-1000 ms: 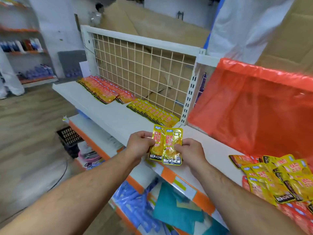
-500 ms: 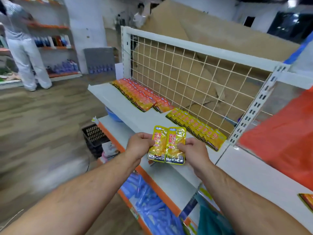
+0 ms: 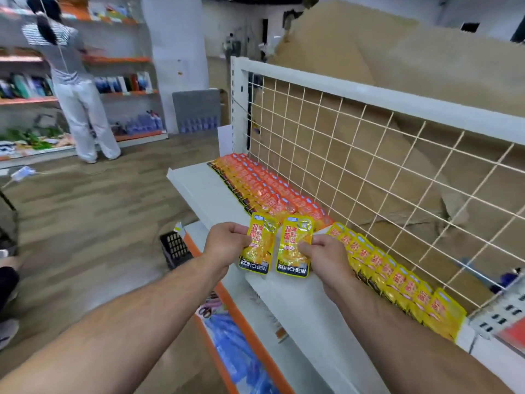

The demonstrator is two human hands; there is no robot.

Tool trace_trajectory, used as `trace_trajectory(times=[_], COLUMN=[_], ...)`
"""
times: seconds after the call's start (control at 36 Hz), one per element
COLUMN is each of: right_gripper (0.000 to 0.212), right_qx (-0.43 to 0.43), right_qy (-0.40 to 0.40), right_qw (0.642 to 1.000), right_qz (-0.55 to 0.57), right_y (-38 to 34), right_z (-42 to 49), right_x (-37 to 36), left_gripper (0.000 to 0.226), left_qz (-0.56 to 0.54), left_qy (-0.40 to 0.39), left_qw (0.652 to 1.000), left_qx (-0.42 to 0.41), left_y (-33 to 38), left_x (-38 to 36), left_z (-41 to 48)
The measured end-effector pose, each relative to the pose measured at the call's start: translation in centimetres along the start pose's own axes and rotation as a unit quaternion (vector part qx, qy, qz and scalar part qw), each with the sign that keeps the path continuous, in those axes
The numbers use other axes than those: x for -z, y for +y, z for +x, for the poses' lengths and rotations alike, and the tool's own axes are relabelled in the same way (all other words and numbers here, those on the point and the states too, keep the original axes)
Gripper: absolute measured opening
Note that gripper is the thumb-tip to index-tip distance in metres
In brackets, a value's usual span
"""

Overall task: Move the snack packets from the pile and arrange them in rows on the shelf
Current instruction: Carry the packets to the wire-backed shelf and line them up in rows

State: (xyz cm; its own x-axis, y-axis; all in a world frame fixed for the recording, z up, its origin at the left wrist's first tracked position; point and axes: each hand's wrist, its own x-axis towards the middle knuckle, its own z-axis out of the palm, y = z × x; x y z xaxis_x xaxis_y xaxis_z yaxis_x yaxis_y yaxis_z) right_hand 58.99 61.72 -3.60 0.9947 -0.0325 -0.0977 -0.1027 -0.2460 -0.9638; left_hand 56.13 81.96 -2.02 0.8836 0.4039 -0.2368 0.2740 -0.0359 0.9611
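- Placement seems the step in hand: two packets are held above the front edge of the white metal shelf [image 3: 204, 191], neither laid down
- left hand [image 3: 227, 247]: thumb and fingers clamped on the left edge of a yellow foil snack packet [image 3: 257, 250]
- overlapping row of orange foil packets [image 3: 255, 186] lies along the shelf's back edge
- second yellow foil packet [image 3: 295, 251], just beside the first, is pinched at its right edge by the right hand [image 3: 326, 261]
- row of yellow foil packets [image 3: 397, 282] runs on toward the right end
- next move likely calls for lowering both by that yellow row, labels upright, overlapped alike
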Motion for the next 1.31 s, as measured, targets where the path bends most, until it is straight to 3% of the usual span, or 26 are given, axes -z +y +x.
trace_trajectory(times=[0.33,0.44,0.69,0.81,0.89,1.14,1.31], right_gripper=[0.02,0.038,0.037,0.049,0.046,0.038,0.035], right_qx=[-0.022,-0.039,-0.104,-0.112,-0.122,-0.133,-0.138], right_qy=[0.049,0.108,0.211,0.256,0.279,0.31,0.326], right_qw=[0.998,0.992,0.972,0.96,0.953,0.941,0.935], right_qz=[-0.03,-0.043,-0.024,-0.016,0.01,0.027,0.034], right_y=[0.2,0.8,0.5,0.2,0.4,0.0,0.1], right_z=[6.9,7.8,8.2,7.8,7.3,6.4,6.0], right_x=[-0.2,-0.3,-2.0,-3.7,-4.9,-6.2,-6.6], left_gripper=[0.011,0.015,0.011,0.016,0.015,0.012,0.014], left_qz=[0.123,0.18,0.3,0.332,0.36,0.423,0.443], left_qy=[-0.064,-0.116,-0.207,-0.227,-0.235,-0.257,-0.265], left_qw=[0.989,0.974,0.916,0.889,0.862,0.796,0.772], left_qx=[-0.042,-0.074,-0.166,-0.219,-0.269,-0.349,-0.371], left_y=[1.7,1.8,3.0,2.7,2.4,2.5,2.2], left_x=[-4.2,-5.9,-7.2,-7.1,-6.8,-6.3,-6.5], left_z=[9.0,12.1,17.2,18.6,19.4,21.0,21.6])
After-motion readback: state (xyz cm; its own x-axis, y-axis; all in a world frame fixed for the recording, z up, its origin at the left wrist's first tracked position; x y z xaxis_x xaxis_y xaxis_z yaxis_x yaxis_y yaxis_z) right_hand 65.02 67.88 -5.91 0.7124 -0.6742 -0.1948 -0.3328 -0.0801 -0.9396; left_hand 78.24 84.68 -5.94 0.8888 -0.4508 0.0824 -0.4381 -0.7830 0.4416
